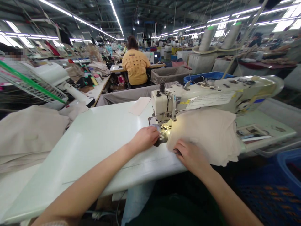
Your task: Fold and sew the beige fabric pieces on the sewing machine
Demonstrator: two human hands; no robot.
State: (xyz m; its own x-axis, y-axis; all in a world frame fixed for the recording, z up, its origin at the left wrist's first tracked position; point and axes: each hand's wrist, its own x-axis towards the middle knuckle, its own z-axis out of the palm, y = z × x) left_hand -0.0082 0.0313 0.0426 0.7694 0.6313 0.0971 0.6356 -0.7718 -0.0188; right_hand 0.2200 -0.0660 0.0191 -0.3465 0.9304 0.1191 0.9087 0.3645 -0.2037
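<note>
Evidently the left hand [146, 138] is curled beside the needle plate [164, 137]; the right hand [190, 154] curls too, the fabric stack [205, 130] fanning rightward from its fingertips. Tabletop [101, 135] stretches left of the left fingers, its edge beneath the right wrist. Pinching or not (knuckles block it), I can't tell.

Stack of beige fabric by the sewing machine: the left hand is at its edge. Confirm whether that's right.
Wrong hand: the head view shows the right hand at the edge of the stack of beige fabric by the sewing machine.
</note>
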